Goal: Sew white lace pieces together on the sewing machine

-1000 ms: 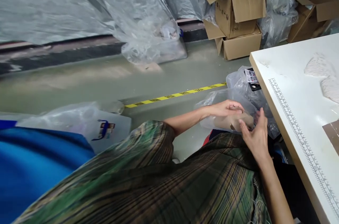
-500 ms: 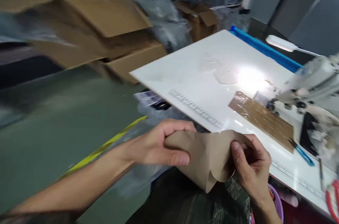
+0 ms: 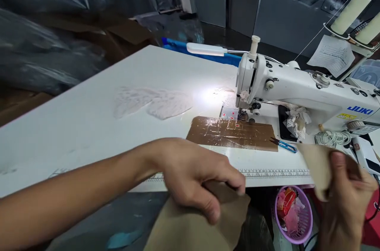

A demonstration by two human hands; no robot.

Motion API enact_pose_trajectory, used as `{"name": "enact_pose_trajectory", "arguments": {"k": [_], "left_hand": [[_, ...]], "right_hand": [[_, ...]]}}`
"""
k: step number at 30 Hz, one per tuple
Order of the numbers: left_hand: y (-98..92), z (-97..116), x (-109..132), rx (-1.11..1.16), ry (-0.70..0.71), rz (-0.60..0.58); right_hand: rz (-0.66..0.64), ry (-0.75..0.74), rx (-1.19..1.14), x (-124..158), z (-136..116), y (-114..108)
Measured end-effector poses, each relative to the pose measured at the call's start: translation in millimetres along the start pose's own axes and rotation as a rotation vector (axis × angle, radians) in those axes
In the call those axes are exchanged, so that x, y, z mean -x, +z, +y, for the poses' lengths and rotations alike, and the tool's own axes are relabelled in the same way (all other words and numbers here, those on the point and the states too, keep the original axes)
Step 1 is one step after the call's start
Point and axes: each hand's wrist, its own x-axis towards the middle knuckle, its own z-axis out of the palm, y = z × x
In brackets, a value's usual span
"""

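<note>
My left hand (image 3: 196,177) is closed on a tan fabric piece (image 3: 192,227), pinching its top edge just below the front edge of the white sewing table (image 3: 89,100). At the lower right my right hand (image 3: 346,199) is closed on a second, smaller tan fabric piece (image 3: 317,168), holding it up beside the table's front edge. The two pieces are apart. A white JUKI sewing machine (image 3: 297,88) stands on the table beyond both hands, its lamp lighting the needle area.
A brown taped patch (image 3: 231,134) and blue snips (image 3: 283,145) lie in front of the needle. Pale lace pieces (image 3: 154,102) rest mid-table. A purple basket (image 3: 292,213) with scraps hangs under the table edge. Thread cones (image 3: 352,11) stand at the upper right.
My view has swung right from the floor and boxes to the sewing machine. The tan fabric held together by both hands is now split, one piece in each hand, hands apart.
</note>
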Motion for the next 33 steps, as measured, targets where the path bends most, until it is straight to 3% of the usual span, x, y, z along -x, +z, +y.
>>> {"name": "enact_pose_trajectory", "arguments": {"k": [2,5,9,11,13,15,18,23,26,29,31,33], "left_hand": [[-8.4,-8.5,-19.3,0.099,-0.003,0.015],[-11.5,-32.2,-59.0,0.350,-0.105,0.285],[-15.1,-60.5,-125.0,0.722,-0.320,0.919],[-17.8,-64.8,-151.5,0.746,-0.333,1.050],[-19.8,-62.4,-167.8,0.620,-0.326,1.127],[-20.8,-57.4,-173.2,0.380,-0.268,1.152],[-20.2,-55.0,-164.8,-0.060,-0.083,1.113],[-2.0,-67.5,-119.6,-0.437,0.166,0.994],[24.9,-66.6,-83.8,-0.337,0.207,0.953],[52.2,-57.0,-53.3,0.020,0.112,0.830],[61.1,-52.2,-36.9,0.200,0.026,0.777],[58.6,-52.6,-21.6,0.214,-0.097,0.794]], "right_hand": [[0.165,0.125,0.017,-15.9,11.0,-16.0],[0.170,0.269,0.007,-24.0,26.2,-27.5],[-0.089,0.353,-0.002,-15.0,36.7,-17.9],[-0.246,0.359,0.009,-10.3,37.4,-6.9],[-0.363,0.384,0.006,-6.6,37.5,5.0],[-0.425,0.400,-0.014,-3.3,39.2,16.0],[-0.414,0.327,-0.013,2.0,45.0,27.3],[-0.445,0.227,0.062,10.3,39.7,26.9],[-0.557,0.291,0.020,15.6,25.5,22.9],[-0.755,0.322,-0.048,25.2,17.7,27.1],[-0.834,0.292,-0.048,35.3,18.7,37.4],[-0.865,0.247,-0.027,46.4,22.0,52.8]]}}
